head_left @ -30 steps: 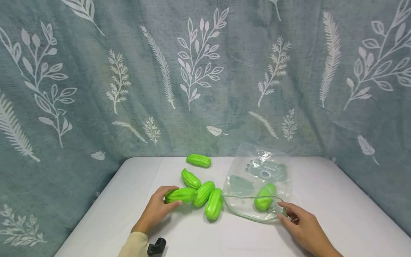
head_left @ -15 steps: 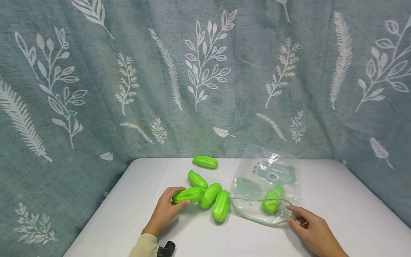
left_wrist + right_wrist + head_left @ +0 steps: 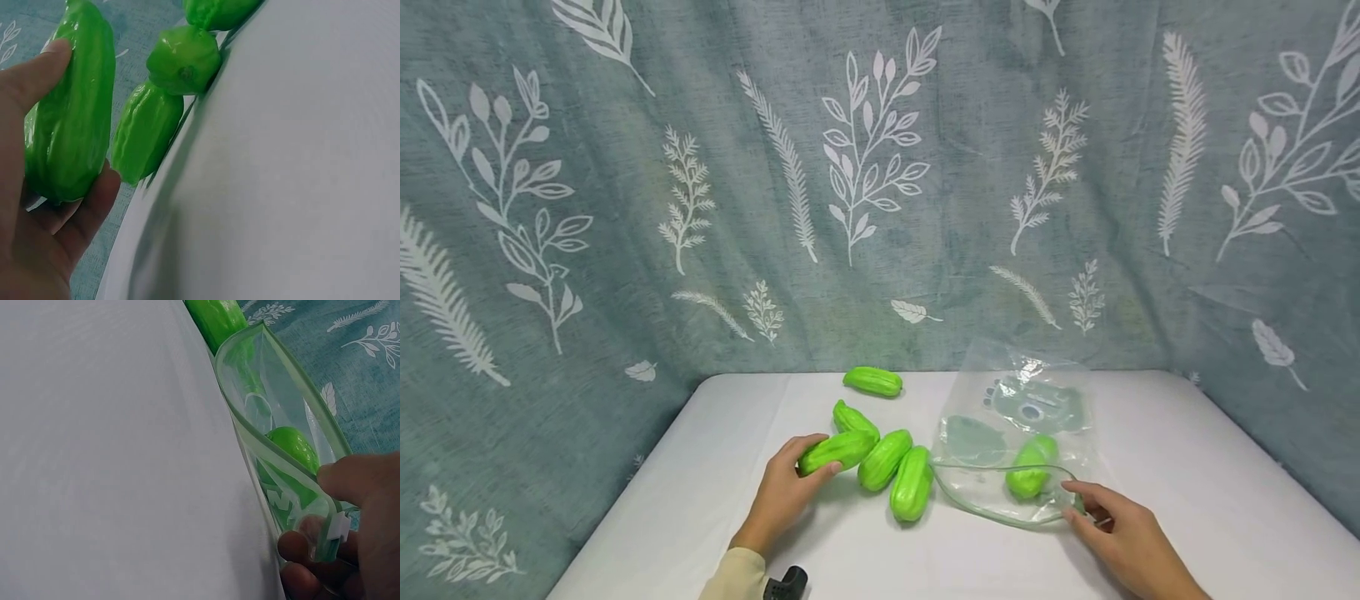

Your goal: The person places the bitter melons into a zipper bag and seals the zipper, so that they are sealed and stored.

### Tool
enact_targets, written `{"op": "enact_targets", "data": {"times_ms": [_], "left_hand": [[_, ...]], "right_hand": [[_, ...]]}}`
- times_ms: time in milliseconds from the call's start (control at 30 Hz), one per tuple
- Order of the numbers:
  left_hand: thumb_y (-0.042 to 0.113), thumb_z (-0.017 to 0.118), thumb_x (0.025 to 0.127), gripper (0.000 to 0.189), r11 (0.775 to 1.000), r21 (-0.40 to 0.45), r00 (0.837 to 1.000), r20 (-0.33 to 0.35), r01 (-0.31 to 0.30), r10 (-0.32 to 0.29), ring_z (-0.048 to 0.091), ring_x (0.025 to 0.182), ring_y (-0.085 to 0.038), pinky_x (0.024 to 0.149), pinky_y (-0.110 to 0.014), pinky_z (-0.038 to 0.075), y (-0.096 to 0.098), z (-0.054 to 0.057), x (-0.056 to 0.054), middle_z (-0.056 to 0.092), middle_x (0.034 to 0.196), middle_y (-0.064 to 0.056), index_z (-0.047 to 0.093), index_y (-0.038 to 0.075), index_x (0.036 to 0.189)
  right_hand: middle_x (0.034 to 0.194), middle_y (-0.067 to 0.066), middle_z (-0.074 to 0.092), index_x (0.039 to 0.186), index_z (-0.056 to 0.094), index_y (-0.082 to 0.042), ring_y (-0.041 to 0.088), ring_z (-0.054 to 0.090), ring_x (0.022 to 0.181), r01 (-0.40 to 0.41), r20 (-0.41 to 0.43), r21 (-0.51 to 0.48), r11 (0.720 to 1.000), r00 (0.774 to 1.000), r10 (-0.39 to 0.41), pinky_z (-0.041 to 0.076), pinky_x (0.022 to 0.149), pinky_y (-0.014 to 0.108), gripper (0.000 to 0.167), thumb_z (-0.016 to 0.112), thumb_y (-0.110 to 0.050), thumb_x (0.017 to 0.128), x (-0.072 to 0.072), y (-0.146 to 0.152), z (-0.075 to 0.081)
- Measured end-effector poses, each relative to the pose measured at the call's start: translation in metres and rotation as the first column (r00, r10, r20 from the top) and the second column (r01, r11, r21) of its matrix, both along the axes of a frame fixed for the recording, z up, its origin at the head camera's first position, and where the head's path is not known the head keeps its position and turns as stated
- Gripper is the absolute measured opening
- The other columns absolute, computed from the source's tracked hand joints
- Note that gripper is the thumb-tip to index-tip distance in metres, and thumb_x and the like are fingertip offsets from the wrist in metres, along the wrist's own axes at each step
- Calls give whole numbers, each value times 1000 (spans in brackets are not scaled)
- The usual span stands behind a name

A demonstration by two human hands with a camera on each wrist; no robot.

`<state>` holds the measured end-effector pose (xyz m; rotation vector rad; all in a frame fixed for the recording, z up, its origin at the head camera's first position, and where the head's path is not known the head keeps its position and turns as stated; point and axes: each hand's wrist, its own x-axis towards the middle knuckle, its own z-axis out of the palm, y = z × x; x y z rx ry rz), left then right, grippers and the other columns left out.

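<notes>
My left hand (image 3: pixel 782 492) grips a ridged bright-green gourd (image 3: pixel 75 119), thumb on one side and fingers on the other. In the head view this gourd's right end overlaps the gourd behind it (image 3: pixel 850 417) and reaches the gourd at its right (image 3: pixel 885 460). My right hand (image 3: pixel 1112 533) pinches the near right corner of a clear zip bag (image 3: pixel 973 479) by its green rim, beside a white slider (image 3: pixel 339 526). The bag lies flat at the back, its mouth gaping toward me. Inside it rests one gourd (image 3: pixel 1032 467), just behind the mouth.
Another gourd (image 3: pixel 912 485) lies right beside the bag's left mouth corner, and one more (image 3: pixel 872 381) near the table's back edge. The white table (image 3: pixel 970 567) is bounded by a leaf-patterned grey-green curtain (image 3: pixel 880 300) at the back and sides.
The gourd in my left hand has tilted, its right end rising, and shifted slightly back over the one behind. My right hand keeps its hold on the bag. The head view has swung slightly.
</notes>
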<state>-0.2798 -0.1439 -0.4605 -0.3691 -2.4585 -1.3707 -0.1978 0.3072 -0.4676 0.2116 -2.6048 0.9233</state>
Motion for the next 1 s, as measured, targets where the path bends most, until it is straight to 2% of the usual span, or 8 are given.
{"op": "enact_targets", "data": {"times_ms": [267,633,833,1000], "left_hand": [[40,76,88,53,1000,15,999,-39,6,-6,53,88,-15,77,-30,45,5,-1,3,62,110,3,64,21,136],[46,73,90,55,999,35,999,26,-19,19,52,92,-15,81,-34,45,17,4,6,59,112,-1,63,20,137],[43,73,91,51,998,44,998,34,-55,54,51,92,-15,81,-36,44,21,5,8,57,111,-3,65,18,134],[40,75,90,51,995,84,998,32,-53,51,53,98,-16,86,-37,45,22,5,9,58,118,-3,64,18,135]], "right_hand": [[91,-6,65,123,71,-12,2,59,80,-11,-2,-8,1000,1000,11,55,66,25,35,77,-24,90,2,-2,-3],[93,-2,70,125,69,-14,5,62,77,4,9,0,1000,1000,-4,55,67,26,35,75,-26,92,1,-1,5],[94,-3,69,125,69,-14,5,62,78,-5,16,4,1000,1000,5,54,67,25,36,75,-27,92,2,-2,4],[94,-3,69,125,69,-14,4,61,78,-7,12,6,1000,1000,7,54,68,26,35,74,-27,92,3,-1,4]]}}
